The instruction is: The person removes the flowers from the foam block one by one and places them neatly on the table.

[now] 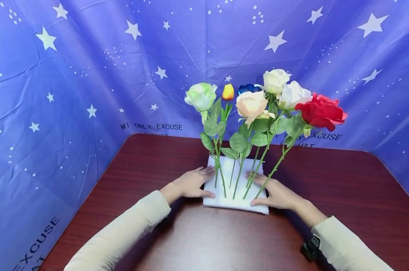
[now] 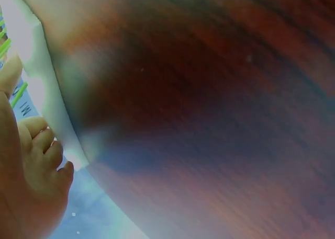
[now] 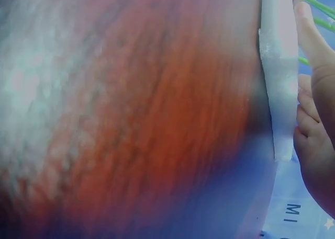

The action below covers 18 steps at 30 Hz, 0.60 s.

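Several artificial flowers stand with their stems in a white foam block (image 1: 218, 202) on the table. The left one is a pale green rose (image 1: 201, 96), beside a yellow-orange tulip (image 1: 228, 92). A blue flower (image 1: 248, 89) shows partly behind a peach rose (image 1: 251, 105). A cream rose (image 1: 274, 81), a white rose (image 1: 294, 96) and a red rose (image 1: 321, 112) lean to the right. My left hand (image 1: 192, 183) rests at the block's left edge, thumb and fingers spread. On the opposite edge, my right hand (image 1: 275, 192) touches the block with its fingers extended among the stems.
The dark red wooden table (image 1: 204, 241) has rounded far corners. A blue curtain (image 1: 157, 45) with white stars hangs behind it and along both sides. Near the right sleeve sits a small black device (image 1: 310, 248). Flower heads rise high above the block.
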Each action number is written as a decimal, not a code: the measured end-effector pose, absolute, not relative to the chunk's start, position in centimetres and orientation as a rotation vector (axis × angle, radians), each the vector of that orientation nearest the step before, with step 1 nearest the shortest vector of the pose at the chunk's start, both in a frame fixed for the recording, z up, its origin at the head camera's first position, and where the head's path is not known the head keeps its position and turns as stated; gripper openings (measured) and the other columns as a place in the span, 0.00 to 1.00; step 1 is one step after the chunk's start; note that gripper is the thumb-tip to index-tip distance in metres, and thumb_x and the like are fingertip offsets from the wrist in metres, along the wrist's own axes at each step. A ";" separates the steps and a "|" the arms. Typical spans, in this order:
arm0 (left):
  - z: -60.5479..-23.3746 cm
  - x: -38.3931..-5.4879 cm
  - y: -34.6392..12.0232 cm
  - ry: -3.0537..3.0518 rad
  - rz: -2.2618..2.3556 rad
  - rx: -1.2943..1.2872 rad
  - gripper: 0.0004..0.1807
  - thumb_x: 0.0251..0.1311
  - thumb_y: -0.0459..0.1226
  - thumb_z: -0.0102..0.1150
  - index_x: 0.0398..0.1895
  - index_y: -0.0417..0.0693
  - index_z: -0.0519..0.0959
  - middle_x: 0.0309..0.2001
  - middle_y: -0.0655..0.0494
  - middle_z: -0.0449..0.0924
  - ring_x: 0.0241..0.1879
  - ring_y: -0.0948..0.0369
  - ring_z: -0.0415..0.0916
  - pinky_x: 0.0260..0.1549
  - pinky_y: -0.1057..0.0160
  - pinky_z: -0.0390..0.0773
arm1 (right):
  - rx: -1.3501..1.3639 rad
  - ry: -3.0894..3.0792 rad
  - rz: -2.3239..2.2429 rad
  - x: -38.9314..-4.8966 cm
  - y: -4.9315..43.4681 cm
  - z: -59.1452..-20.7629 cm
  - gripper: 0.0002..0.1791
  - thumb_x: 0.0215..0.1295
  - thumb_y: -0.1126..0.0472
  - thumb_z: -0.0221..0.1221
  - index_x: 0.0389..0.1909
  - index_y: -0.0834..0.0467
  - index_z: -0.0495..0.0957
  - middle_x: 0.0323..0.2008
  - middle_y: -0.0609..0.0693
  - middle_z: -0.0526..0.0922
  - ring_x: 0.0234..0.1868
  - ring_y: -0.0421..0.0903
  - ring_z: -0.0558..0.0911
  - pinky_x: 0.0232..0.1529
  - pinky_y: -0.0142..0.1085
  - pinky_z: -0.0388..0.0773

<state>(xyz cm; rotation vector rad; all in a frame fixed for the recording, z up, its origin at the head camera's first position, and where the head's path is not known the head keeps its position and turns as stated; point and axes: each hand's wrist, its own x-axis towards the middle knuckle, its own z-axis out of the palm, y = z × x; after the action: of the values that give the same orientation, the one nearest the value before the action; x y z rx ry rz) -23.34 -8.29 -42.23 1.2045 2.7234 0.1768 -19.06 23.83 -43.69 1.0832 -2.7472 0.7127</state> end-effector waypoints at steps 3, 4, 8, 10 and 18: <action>-42.3 -23.3 -8.3 2.725 0.145 1.205 0.47 0.59 0.63 0.53 0.73 0.43 0.56 0.76 0.48 0.53 0.77 0.56 0.48 0.77 0.54 0.52 | 1.078 -2.757 0.707 -19.0 23.8 -43.7 0.46 0.47 0.42 0.70 0.66 0.59 0.69 0.66 0.58 0.72 0.67 0.60 0.69 0.72 0.19 0.50; -42.4 -23.3 -8.2 2.726 0.130 1.202 0.47 0.59 0.63 0.52 0.73 0.43 0.56 0.76 0.49 0.52 0.77 0.56 0.48 0.77 0.54 0.52 | 1.083 -2.754 0.706 -19.0 23.9 -43.7 0.46 0.47 0.42 0.70 0.66 0.59 0.69 0.66 0.58 0.72 0.67 0.60 0.70 0.71 0.18 0.50; -42.3 -23.2 -7.7 2.741 0.062 1.214 0.47 0.60 0.64 0.51 0.73 0.43 0.56 0.76 0.49 0.52 0.77 0.56 0.47 0.77 0.54 0.51 | 1.088 -2.740 0.712 -19.1 24.2 -43.7 0.46 0.45 0.43 0.71 0.65 0.60 0.70 0.65 0.59 0.73 0.66 0.61 0.71 0.69 0.14 0.45; -42.2 -23.2 -7.4 2.749 0.024 1.220 0.47 0.60 0.64 0.50 0.73 0.43 0.57 0.76 0.49 0.52 0.77 0.56 0.48 0.77 0.54 0.51 | 1.089 -2.733 0.714 -19.2 24.3 -43.7 0.45 0.45 0.44 0.72 0.64 0.60 0.71 0.64 0.60 0.74 0.65 0.62 0.71 0.68 0.12 0.44; -42.1 -22.8 -6.0 2.737 -0.027 1.200 0.45 0.62 0.63 0.49 0.74 0.45 0.55 0.77 0.50 0.50 0.77 0.57 0.45 0.78 0.55 0.49 | 1.107 -2.699 0.670 -18.9 25.3 -43.6 0.44 0.46 0.44 0.72 0.63 0.61 0.72 0.63 0.61 0.75 0.63 0.63 0.73 0.67 0.10 0.45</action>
<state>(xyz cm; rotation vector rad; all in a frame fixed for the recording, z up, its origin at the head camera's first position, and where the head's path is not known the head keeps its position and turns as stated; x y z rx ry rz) -22.83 -6.01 -42.11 1.1998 2.7366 -0.0273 -18.85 25.32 -43.59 1.1074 -2.6991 0.6703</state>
